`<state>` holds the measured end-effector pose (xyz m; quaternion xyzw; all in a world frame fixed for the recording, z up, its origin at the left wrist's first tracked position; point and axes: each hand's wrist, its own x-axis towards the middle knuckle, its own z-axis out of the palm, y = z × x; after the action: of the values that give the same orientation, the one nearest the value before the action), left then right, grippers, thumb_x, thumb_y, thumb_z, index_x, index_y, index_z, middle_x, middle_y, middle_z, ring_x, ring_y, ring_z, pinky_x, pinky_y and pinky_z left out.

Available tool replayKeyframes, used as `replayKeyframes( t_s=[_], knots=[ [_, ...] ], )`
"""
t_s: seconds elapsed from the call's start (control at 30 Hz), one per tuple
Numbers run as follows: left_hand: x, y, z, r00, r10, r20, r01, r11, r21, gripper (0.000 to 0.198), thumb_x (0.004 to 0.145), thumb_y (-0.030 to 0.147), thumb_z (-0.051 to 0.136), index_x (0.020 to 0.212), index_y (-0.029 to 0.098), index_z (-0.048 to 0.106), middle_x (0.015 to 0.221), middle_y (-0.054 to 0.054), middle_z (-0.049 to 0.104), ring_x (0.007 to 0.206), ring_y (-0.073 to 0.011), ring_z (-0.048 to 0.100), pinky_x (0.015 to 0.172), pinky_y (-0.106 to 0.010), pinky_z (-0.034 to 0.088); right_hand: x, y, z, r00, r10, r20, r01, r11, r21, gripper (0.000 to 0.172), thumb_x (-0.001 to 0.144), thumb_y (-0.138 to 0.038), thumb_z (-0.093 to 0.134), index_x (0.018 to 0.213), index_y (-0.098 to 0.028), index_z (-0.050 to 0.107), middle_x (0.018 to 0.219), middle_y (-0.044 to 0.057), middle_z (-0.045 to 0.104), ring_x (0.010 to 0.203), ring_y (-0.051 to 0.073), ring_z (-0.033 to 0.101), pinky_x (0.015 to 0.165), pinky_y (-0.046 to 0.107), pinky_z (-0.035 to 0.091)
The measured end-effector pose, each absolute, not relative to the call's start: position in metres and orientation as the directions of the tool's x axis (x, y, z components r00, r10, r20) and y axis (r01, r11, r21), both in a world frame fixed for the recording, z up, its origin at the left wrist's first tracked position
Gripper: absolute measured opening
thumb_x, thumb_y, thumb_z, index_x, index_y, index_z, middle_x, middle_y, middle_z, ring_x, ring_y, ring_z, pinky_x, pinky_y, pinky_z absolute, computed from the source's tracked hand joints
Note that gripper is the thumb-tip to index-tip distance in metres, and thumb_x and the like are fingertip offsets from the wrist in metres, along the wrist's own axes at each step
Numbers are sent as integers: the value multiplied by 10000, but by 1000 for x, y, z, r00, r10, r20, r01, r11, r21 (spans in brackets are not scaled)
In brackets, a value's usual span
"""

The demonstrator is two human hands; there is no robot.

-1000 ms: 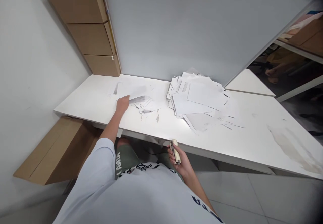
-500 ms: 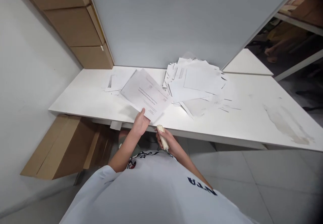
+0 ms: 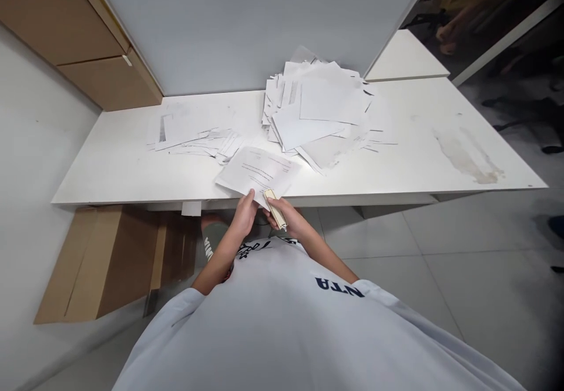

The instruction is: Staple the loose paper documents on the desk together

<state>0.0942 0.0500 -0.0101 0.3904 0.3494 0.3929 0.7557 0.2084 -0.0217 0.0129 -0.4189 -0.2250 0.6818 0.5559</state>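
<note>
Left hand: Our left hand (image 3: 243,216) is pinched closed on the near edge of a printed sheet of paper (image 3: 258,172), with the thumb on top of it.

Right hand: Our right hand (image 3: 284,211) is curled shut around a cream stapler (image 3: 274,209), and its fingers wrap the stapler's body.

Sheet and stapler: The sheet lies tilted over the near edge of the white desk (image 3: 101,179), between our hands. The stapler's front end is at the sheet's near corner, but we cannot tell whether it has the paper in its jaws.

Desk, far middle: A loose pile of papers (image 3: 317,106) sits just beyond the sheet, against a grey panel (image 3: 247,26).

Desk, left: Scattered sheets (image 3: 189,129) and narrow paper strips (image 3: 215,145) lie beside the pile.

Desk, right: A pale stain (image 3: 467,156) marks the surface, and a white table corner (image 3: 405,56) shows beyond it.

Surroundings: Brown cardboard boxes (image 3: 57,20) stand stacked at far left against a white wall (image 3: 35,144). Flat cardboard (image 3: 101,261) leans below the desk at near left, above a tiled floor (image 3: 388,244).
</note>
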Motion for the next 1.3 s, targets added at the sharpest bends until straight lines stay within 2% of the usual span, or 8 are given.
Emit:
replayKeyframes(
  t_s=[0.1,0.5,0.63,0.8,0.97,1.03,1.17,1.3],
  knots=[
    [90,49,-13,459,855,-240,-289,400,870,391,793,515,712,938,154,675,1014,-86,727,1017,-241,660,919,-353,511,211,-22,11,-59,938,-341,-531,-318,-785,392,769,-544,709,772,-191,539,593,-40,530,366,68,413,321,205,292],
    [88,54,-11,464,855,-234,-131,327,936,410,800,543,709,955,164,716,1015,-92,739,1108,-288,636,976,-390,484,202,-25,-1,40,920,-389,-537,-309,-785,408,731,-554,738,765,-200,538,534,-41,527,362,78,398,314,216,290],
    [98,71,5,495,856,-149,-217,288,933,442,803,561,700,969,151,706,996,-114,734,1117,-322,638,907,-420,539,210,-29,8,73,934,-349,-553,-254,-794,405,704,-518,769,809,-221,514,521,-72,474,363,77,383,323,211,275],
    [171,164,55,511,858,46,-278,114,954,392,923,458,600,1161,150,645,1072,-99,687,1212,-356,596,823,-415,582,235,-44,21,128,961,-245,-560,-134,-818,393,714,-496,761,932,-225,578,605,-72,486,380,66,389,328,203,292],
    [317,247,101,648,753,120,-293,101,951,533,1034,371,240,1108,-14,601,1188,-159,617,1180,-344,610,725,-381,539,252,-71,8,367,869,-331,-558,-79,-826,428,687,-511,777,934,-214,595,586,-68,492,374,68,390,321,199,287],
    [353,254,107,739,673,32,-199,174,964,643,1011,340,95,1071,-76,581,1191,-184,621,1112,-291,641,723,-312,511,255,-84,-1,424,826,-372,-584,-65,-809,462,673,-530,784,951,-210,603,598,-65,496,380,68,399,321,195,286],
    [354,247,88,732,577,-362,198,328,924,401,985,300,492,1246,-2,518,1133,-260,664,923,-212,720,747,-260,566,256,-112,-17,458,782,-423,-648,-32,-761,463,685,-526,790,971,-208,613,619,-65,484,401,62,413,339,187,307],
    [313,240,65,663,622,-416,323,264,909,707,911,395,626,1452,61,316,1259,-283,595,874,-220,725,778,-309,591,255,-124,-31,429,776,-463,-709,-29,-705,413,731,-510,768,968,-208,614,630,-62,476,422,58,411,359,187,325]
  ],
)
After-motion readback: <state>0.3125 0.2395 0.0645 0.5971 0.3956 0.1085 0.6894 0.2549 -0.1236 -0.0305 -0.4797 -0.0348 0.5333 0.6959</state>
